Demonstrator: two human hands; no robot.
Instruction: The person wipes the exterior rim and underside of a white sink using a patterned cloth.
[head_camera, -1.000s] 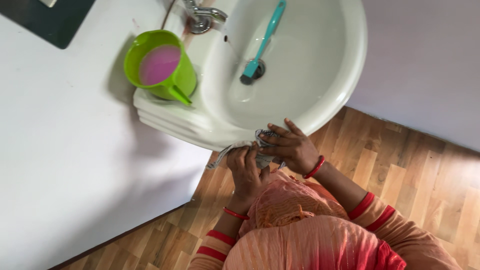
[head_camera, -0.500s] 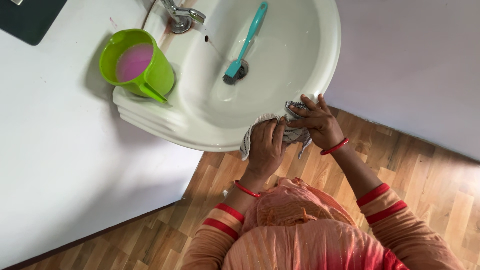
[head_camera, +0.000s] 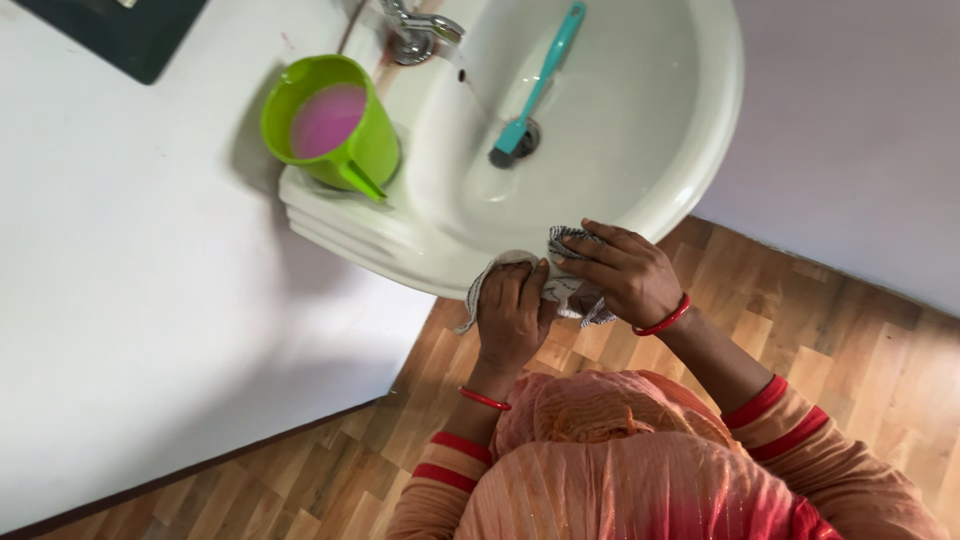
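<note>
White wall fills the left of the view and a pale wall the right, with wood-plank flooring (head_camera: 860, 330) below; a white wash basin (head_camera: 700, 150) projects from the left wall. Leftmost on the basin's ledge stands a green jug (head_camera: 335, 125), upright, holding pink liquid, its spout turned toward the viewer. Just right of it, at the basin's back edge, sits a metal tap (head_camera: 420, 28). Inside the bowl lies a teal brush (head_camera: 540, 85), its long axis running from the drain up and to the right, bristle head resting at the drain.

At the basin's near rim, a checked cloth (head_camera: 575, 300) is bunched between both hands and pressed against the rim's outer lip; loose ends hang below the edge. The left hand (head_camera: 512, 315) is curled over the cloth's left portion, fingers closed upon it, knuckles toward the rim. The right hand (head_camera: 622, 272) lies touching it on the right, fingers extended flat over the cloth's upper fold toward the bowl. The hands meet over the cloth, so neither is nearer; its length follows the rim, left to right. Brush and jug lie well apart, beyond the hands.
</note>
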